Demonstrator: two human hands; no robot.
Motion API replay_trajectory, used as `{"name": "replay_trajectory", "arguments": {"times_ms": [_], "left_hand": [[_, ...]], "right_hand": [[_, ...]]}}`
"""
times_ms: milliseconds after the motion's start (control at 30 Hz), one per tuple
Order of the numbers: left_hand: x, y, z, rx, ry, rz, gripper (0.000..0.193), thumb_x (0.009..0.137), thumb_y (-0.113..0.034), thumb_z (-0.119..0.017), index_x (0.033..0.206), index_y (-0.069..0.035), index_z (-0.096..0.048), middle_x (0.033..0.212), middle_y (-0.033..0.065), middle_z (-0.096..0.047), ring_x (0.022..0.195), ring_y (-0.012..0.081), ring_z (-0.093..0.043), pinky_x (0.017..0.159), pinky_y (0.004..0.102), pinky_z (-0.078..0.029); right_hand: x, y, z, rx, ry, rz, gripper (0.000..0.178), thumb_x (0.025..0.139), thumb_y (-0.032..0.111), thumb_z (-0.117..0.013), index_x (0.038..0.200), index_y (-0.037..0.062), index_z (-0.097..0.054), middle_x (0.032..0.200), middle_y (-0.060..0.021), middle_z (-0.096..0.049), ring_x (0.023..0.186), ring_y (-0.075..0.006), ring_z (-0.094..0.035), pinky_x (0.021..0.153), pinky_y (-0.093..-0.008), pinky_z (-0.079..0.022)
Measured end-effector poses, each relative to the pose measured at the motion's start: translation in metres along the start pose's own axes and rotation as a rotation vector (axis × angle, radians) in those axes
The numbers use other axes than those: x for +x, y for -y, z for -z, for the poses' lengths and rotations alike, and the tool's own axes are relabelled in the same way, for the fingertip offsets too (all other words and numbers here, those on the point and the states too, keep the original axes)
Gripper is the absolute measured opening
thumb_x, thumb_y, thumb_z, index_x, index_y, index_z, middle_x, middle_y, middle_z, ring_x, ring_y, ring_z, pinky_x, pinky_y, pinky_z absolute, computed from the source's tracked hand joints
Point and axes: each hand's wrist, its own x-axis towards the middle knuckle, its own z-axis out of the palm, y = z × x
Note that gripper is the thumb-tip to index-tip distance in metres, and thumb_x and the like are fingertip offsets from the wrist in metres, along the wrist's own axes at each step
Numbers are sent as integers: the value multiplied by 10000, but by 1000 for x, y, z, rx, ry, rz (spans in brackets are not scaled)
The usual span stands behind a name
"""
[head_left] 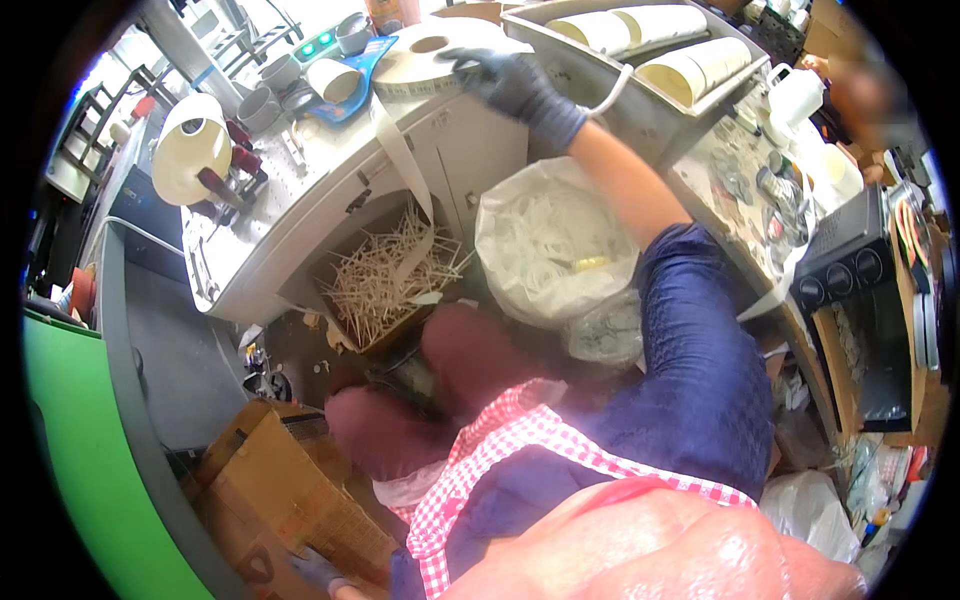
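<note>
At one o'clock, a metal tub [650, 122] holds cream cylinders [695, 70]. A cardboard box [285, 475] sits between seven and eight, its contents hidden. A clear bag [520, 298] at two is full of translucent scraps [550, 230]; at nine, a carton [400, 334] brims with thin white sticks [385, 280]. The white bench [240, 240] curves from ten to twelve, a green panel [90, 450] stands at eight, and a black oven [840, 285] at three. On the bench, just before twelve, lies a roll [395, 65] of pale strip. The gloved right hand [520, 88] spreads its fingers over the roll's edge, contact unclear; the left hand [318, 568], at seven, is beside the box, its grip impossible to tell
</note>
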Motion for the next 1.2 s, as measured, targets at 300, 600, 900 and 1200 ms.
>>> {"name": "replay_trajectory", "arguments": {"times_ms": [300, 600, 900, 1200], "left_hand": [[-4, 52, -63, -130, -402, -177, 445, 1029, -250, -525, 1359, 49, -527, 1372, 240, -562, 1243, 323, -564, 1053, 378, -439], [-60, -414, 15, -915, 162, -1140, 348, 1004, -59, -518, 1329, 59, -556, 1332, 188, -597, 1162, 282, -610, 1023, 410, -464], [-114, -549, -11, -593, 374, -1772, 530, 736, 59, -600, 1266, 50, -606, 1212, 208, -645, 1081, 365, -634, 942, 409, -513], [-207, -710, -62, -825, 644, -1956, 699, 826, -271, -748, 1433, -66, -469, 1392, 238, -492, 1110, 419, -603, 929, 441, -512]], "right_hand": [[-186, -4, 27, -303, 436, -657, 298, 883, 232, -651, 1139, 84, -692, 1053, -161, -713, 998, -337, -677, 867, -408, -537], [-268, -171, 100, -520, -54, -907, 854, 708, 487, -828, 1369, 51, -507, 1296, -234, -594, 1186, -388, -580, 996, -457, -472], [-256, -156, 69, -12, -240, -738, 434, 812, 84, -724, 1233, 32, -633, 1143, -139, -670, 1080, -252, -649, 922, -379, -504], [-242, -120, 78, 238, -310, -661, 420, 918, -74, -571, 1337, -69, -530, 1200, -127, -674, 1074, -195, -667, 967, -312, -514]]}}
